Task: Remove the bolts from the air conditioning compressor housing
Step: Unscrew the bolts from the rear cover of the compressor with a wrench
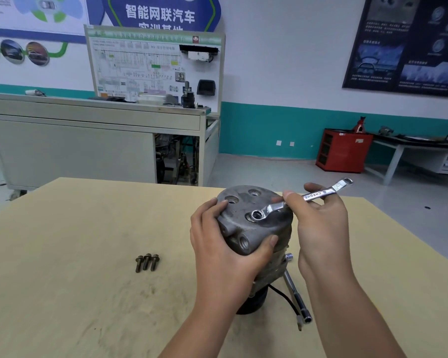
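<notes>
A grey metal compressor stands upright on the wooden table, its round end cap facing up. My left hand grips the housing's near left side, thumb on the front. My right hand holds a chrome ring wrench by its shaft. The wrench's lower ring sits over a bolt recess on the cap's near right part. Three removed bolts lie side by side on the table to the left of the compressor.
A ratchet handle and a black cable lie on the table just right of the compressor's base. The table's right edge runs close past my right arm. Beyond the table stand a grey training bench and a red cabinet.
</notes>
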The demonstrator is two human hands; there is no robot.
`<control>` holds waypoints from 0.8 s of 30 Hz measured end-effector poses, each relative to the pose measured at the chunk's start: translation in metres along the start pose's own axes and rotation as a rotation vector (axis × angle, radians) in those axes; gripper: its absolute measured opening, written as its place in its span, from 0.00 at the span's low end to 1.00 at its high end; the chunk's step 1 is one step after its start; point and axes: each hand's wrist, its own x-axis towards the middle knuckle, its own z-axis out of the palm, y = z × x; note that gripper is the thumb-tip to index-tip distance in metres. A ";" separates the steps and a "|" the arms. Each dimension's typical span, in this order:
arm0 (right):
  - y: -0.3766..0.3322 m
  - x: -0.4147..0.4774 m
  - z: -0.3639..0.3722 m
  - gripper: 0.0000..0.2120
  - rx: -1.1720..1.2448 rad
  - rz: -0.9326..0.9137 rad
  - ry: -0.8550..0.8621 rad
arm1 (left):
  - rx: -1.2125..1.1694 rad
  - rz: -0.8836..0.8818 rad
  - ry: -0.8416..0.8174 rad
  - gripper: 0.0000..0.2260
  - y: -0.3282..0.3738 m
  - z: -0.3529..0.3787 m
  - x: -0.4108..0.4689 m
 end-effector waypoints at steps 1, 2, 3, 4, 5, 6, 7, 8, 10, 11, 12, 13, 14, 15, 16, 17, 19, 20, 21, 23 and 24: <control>0.001 0.000 0.002 0.12 -0.004 0.004 -0.007 | 0.001 -0.003 -0.002 0.30 0.000 0.000 0.000; 0.003 0.002 0.003 0.12 -0.022 0.004 -0.005 | 0.003 -0.003 -0.004 0.30 -0.001 0.000 0.000; 0.004 0.004 0.004 0.12 -0.048 0.007 0.001 | 0.005 0.000 -0.004 0.30 -0.001 -0.001 0.000; 0.005 0.007 0.003 0.11 -0.078 0.017 0.002 | 0.007 0.003 -0.002 0.30 -0.001 -0.001 0.001; 0.005 0.010 0.003 0.11 -0.109 0.036 -0.009 | 0.007 0.005 0.000 0.29 0.000 -0.001 0.001; 0.006 0.013 0.001 0.11 -0.145 0.057 -0.030 | 0.007 0.006 0.003 0.29 0.000 -0.001 0.001; 0.006 0.016 -0.001 0.12 -0.190 0.082 -0.058 | 0.007 0.007 0.005 0.29 0.000 -0.001 0.001; 0.006 0.019 -0.003 0.12 -0.236 0.105 -0.092 | 0.006 0.007 0.006 0.29 0.000 -0.001 0.001; 0.007 0.025 -0.004 0.10 -0.320 0.141 -0.164 | 0.000 0.005 0.006 0.29 0.000 -0.001 0.000; 0.006 0.027 -0.003 0.10 -0.368 0.156 -0.187 | -0.004 0.002 0.004 0.29 0.000 0.000 0.000; 0.005 0.029 0.000 0.13 -0.413 0.166 -0.200 | -0.008 -0.001 0.000 0.29 0.000 0.000 0.000; 0.004 0.031 0.003 0.15 -0.441 0.170 -0.207 | -0.011 -0.003 -0.003 0.29 0.000 0.000 0.000; 0.002 0.033 0.006 0.15 -0.450 0.165 -0.215 | -0.012 -0.004 -0.005 0.29 0.000 0.000 0.000; 0.001 0.035 0.010 0.13 -0.452 0.151 -0.224 | -0.011 -0.004 -0.005 0.29 0.001 0.000 0.000; -0.001 0.037 0.013 0.11 -0.461 0.136 -0.236 | -0.010 -0.002 -0.002 0.29 0.001 0.000 0.000; -0.002 0.038 0.017 0.09 -0.475 0.122 -0.251 | -0.011 0.000 0.002 0.29 0.000 0.000 0.001; -0.004 0.038 0.023 0.07 -0.498 0.106 -0.287 | -0.010 0.005 0.012 0.29 -0.001 -0.001 0.001; -0.004 0.038 0.025 0.06 -0.507 0.103 -0.300 | -0.009 0.006 0.016 0.29 -0.001 -0.001 0.001; -0.004 0.038 0.028 0.05 -0.521 0.099 -0.308 | -0.007 0.005 0.017 0.29 -0.002 -0.002 0.001; -0.004 0.039 0.032 0.03 -0.579 0.074 -0.319 | 0.000 0.004 0.011 0.29 -0.002 -0.002 0.001; -0.005 0.040 0.035 0.04 -0.621 0.060 -0.326 | 0.006 0.005 0.006 0.29 -0.001 -0.001 0.001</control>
